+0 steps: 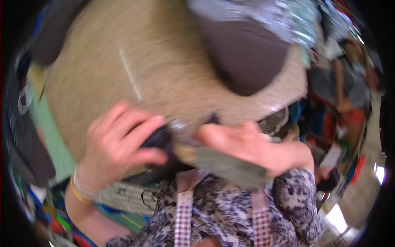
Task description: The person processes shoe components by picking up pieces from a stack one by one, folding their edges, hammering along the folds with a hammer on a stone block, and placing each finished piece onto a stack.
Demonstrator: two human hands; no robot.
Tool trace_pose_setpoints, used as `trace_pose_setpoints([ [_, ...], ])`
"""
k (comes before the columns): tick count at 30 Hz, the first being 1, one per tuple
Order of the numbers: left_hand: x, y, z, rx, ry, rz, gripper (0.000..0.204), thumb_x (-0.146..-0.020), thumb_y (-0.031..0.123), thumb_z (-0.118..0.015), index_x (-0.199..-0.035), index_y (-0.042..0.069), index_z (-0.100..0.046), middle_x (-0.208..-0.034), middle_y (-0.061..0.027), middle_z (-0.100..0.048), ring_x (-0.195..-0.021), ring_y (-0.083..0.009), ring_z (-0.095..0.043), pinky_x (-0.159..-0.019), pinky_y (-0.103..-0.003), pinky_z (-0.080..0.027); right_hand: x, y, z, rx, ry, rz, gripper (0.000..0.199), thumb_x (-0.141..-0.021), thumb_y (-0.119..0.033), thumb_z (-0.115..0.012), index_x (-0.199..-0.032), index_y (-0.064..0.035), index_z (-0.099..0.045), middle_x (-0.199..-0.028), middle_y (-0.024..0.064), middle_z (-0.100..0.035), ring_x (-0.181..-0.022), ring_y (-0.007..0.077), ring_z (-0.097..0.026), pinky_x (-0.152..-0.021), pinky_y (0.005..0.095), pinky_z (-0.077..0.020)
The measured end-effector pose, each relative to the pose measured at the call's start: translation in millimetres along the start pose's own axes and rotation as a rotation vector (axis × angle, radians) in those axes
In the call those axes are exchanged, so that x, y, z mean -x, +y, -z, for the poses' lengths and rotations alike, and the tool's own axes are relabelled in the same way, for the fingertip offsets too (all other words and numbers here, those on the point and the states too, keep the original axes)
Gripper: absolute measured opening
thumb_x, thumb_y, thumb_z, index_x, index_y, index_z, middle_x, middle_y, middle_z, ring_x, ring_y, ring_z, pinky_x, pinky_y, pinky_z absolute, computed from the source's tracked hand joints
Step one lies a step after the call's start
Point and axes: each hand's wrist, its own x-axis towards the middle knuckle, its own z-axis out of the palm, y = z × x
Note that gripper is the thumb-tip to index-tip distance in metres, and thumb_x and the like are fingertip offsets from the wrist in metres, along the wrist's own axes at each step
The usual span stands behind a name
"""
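The picture is blurred by motion. My left hand [119, 150] is curled around a black object [158, 140] with a small shiny metal part [177, 124] at its top; I cannot tell what it is. My right hand [251, 144] lies flat, fingers pointing left, on a grey-green flat piece [230, 168] that it holds against my body. The two hands almost meet over the near edge of a beige table top [144, 70]. Bangles [80, 190] ring my left wrist.
A dark brown cloth [247, 53] and silvery patterned fabric [284, 16] lie at the table's far right. A pale green strip [51, 133] runs along its left edge. A white grille [275, 121] sits at right, and another person [349, 94] is beyond it.
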Motion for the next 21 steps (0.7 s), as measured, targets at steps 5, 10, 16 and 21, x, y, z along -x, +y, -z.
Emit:
trace_pose_setpoints([
  [5, 14.2, 75.3, 48.7, 0.006, -0.188, 0.626, 0.055, -0.068, 0.021, -0.076, -0.113, -0.003, -0.055, -0.094, -0.0111, -0.057, -0.085, -0.0243, -0.055, -0.074, -0.033, -0.045, 1.0, -33.0, 6.5, 0.31, 0.208, 0.097, 0.026, -0.069, -0.009, -0.057, -0.092, -0.005, -0.047, -0.084, 0.0084, -0.051, -0.052, 0.0291, -0.053, -0.045, 0.0407, -0.041],
  [10, 5.7, 59.2, 91.7, 0.333, -0.176, 0.747, 0.02, -0.081, -0.007, -0.061, -0.099, -0.004, -0.056, -0.101, -0.0101, -0.055, -0.093, -0.0183, -0.053, -0.083, -0.027, -0.042, -34.1, 15.7, -6.6, -0.024, 1.005, 0.441, 0.023, -0.081, -0.024, -0.062, -0.092, -0.0057, -0.057, -0.064, 0.0126, -0.057, -0.057, 0.0364, -0.058, -0.048, 0.0415, -0.0454],
  [16, -86.2, -3.0, 84.6, 0.081, 0.194, 0.324, 0.041, -0.083, 0.008, -0.063, -0.12, -0.006, -0.051, -0.107, -0.0091, -0.057, -0.095, -0.0182, -0.054, -0.086, -0.029, -0.042, 57.3, 49.7, 19.6, -0.054, 1.415, 0.272, 0.018, -0.085, -0.013, -0.06, -0.098, -0.0012, -0.061, -0.083, 0.015, -0.058, -0.072, 0.0304, -0.059, -0.064, 0.0381, -0.0468],
  [21, -214.5, -73.7, 35.4, -0.369, -0.034, 0.038, 0.032, -0.095, 0.012, -0.046, -0.124, -0.003, -0.05, -0.113, -0.0089, -0.054, -0.101, -0.0155, -0.051, -0.088, -0.025, -0.039, 66.0, 66.1, 26.7, 0.082, 1.561, 0.349, 0.017, -0.085, -0.013, -0.061, -0.097, -0.0009, -0.061, -0.08, 0.0155, -0.058, -0.069, 0.0307, -0.058, -0.061, 0.0378, -0.0442],
])
